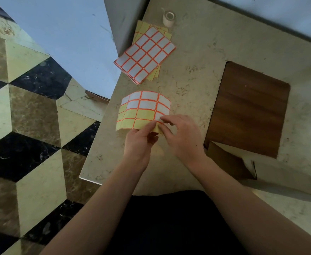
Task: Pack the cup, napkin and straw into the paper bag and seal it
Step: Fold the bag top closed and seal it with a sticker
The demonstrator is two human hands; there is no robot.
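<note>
- The left hand [140, 139] pinches the near edge of a label sheet [144, 110], holding it up off the worktop [187, 85] near that surface's left edge; the sheet bows upward, which frees its near corner for picking.
- The right hand [182, 137] has its fingertips [162, 119] curled onto the sheet's near right corner, seemingly pinching or peeling one white label; whether the label is already lifted I cannot tell.
- The near rows of the sheet show bare yellow backing and the far rows are white, so labels look to be taken from the near side first, closest to the fingers.
- A stack of sheets [145, 54] lies flat toward the far left corner of the worktop, well apart from the hands, as a reserve supply.
- A small tape roll [169, 19] stands beyond the stack, near the far edge, untouched.
- The brown paper bag [250, 109] lies flat toward the right side of the worktop, apart from both hands; a second brown piece [226, 159] lies just nearer, its nature unclear.
- No cup, napkin or straw is visible, so whether they are inside the bag cannot be told.
- Judging by this, the step in hand is fetching a label to seal the bag.
</note>
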